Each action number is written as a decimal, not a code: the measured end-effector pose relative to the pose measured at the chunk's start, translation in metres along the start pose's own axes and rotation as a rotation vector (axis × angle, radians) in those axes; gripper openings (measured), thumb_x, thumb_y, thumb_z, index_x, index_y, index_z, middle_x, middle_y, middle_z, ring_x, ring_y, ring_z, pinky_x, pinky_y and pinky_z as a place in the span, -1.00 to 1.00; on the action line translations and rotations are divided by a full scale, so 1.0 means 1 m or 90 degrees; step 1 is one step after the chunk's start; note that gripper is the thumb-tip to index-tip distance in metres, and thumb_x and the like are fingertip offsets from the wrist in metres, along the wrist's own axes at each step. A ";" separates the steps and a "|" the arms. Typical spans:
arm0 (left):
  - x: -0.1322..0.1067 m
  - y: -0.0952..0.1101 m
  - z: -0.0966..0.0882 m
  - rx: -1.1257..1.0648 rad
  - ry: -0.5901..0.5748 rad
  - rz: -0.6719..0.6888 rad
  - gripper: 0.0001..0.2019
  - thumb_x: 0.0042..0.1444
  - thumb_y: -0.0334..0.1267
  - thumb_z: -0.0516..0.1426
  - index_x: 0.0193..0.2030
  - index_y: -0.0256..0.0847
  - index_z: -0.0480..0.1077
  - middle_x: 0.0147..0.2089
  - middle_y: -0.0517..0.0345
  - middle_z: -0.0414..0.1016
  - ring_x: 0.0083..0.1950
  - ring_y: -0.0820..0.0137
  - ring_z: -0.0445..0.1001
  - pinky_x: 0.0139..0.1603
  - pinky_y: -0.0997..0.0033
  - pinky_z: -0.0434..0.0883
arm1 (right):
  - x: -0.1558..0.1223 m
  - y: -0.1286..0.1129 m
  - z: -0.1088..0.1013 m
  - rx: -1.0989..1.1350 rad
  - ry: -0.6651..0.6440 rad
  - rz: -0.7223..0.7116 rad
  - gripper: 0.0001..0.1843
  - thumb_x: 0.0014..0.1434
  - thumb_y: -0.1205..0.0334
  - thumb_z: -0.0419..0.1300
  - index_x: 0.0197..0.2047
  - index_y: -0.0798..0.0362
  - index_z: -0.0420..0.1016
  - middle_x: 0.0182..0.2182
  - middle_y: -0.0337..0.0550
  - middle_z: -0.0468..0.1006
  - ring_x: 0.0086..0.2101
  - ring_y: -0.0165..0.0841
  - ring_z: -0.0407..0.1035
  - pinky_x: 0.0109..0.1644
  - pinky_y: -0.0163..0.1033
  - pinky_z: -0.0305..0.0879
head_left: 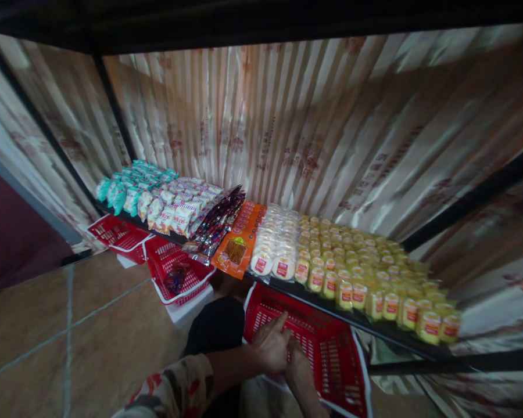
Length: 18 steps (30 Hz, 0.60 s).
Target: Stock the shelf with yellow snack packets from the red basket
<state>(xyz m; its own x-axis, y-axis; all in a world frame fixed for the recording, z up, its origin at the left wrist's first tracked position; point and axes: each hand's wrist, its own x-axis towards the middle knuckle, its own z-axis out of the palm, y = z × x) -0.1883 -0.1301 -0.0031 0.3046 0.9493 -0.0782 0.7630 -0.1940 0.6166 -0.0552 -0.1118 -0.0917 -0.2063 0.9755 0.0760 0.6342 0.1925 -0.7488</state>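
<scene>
My left hand (271,345), reaching in from a patterned sleeve, is over a red basket (336,348) with a white rim. Some of its fingers stretch forward, and nothing shows in it. Against it rests my right hand (298,364), its fingers largely hidden where the two hands meet. No goods are visible in the part of this basket that shows. Just beyond stands a dark shelf (331,307) with yellow packaged cakes (357,273), white round packaged cakes (272,249) and orange snack packets (237,244).
Further left on the shelf are dark shiny packets (220,220), white snack bags (178,206) and teal bags (133,183). A second red basket (192,290) holds a dark packet; a third basket (122,235) stands beyond. Striped curtains (265,116) hang behind, between black frame posts.
</scene>
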 end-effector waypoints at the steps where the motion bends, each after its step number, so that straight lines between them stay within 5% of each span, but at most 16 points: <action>1: -0.006 -0.001 -0.008 -0.007 0.002 -0.015 -0.60 -0.02 -0.31 0.04 0.00 -0.33 0.37 0.31 -0.09 0.16 0.20 0.12 0.29 0.17 0.20 0.33 | -0.004 -0.004 0.007 0.005 -0.003 -0.006 -0.61 -0.10 0.18 -0.02 -0.25 0.15 0.48 -0.29 0.19 0.58 -0.29 -0.12 0.50 -0.20 -0.10 0.43; 8: -0.047 -0.024 -0.058 -0.029 0.079 -0.054 -0.62 0.02 -0.41 -0.05 -0.02 -0.30 0.39 0.15 -0.04 0.36 0.15 0.26 0.33 0.21 0.33 0.27 | -0.025 -0.063 0.037 -0.012 0.016 0.016 -0.60 0.02 0.14 -0.10 -0.28 0.10 0.51 -0.23 0.14 0.56 -0.09 -0.12 0.44 0.07 -0.03 0.28; 13: -0.088 -0.045 -0.063 -0.022 0.051 -0.064 -0.67 0.02 -0.41 -0.05 -0.11 -0.27 0.42 -0.04 -0.03 0.48 0.01 0.26 0.41 0.10 0.30 0.36 | -0.041 -0.125 0.056 0.031 0.035 -0.023 -0.60 -0.05 0.20 -0.04 -0.20 0.11 0.48 -0.24 0.11 0.56 -0.19 -0.18 0.47 -0.07 -0.13 0.37; 18: -0.129 -0.059 -0.076 -0.039 0.085 -0.030 -0.63 0.02 -0.43 -0.05 -0.03 -0.29 0.39 -0.01 -0.05 0.47 0.05 0.26 0.37 0.15 0.30 0.29 | -0.058 -0.169 0.077 0.049 0.071 -0.068 -0.62 -0.03 0.22 -0.05 -0.23 0.15 0.48 -0.31 0.12 0.57 -0.29 -0.22 0.48 -0.21 -0.21 0.39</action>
<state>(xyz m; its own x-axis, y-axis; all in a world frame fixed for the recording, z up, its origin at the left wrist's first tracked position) -0.3155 -0.2221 0.0302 0.1877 0.9822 -0.0052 0.7376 -0.1375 0.6611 -0.2083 -0.2094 -0.0204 -0.1830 0.9566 0.2266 0.5539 0.2908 -0.7801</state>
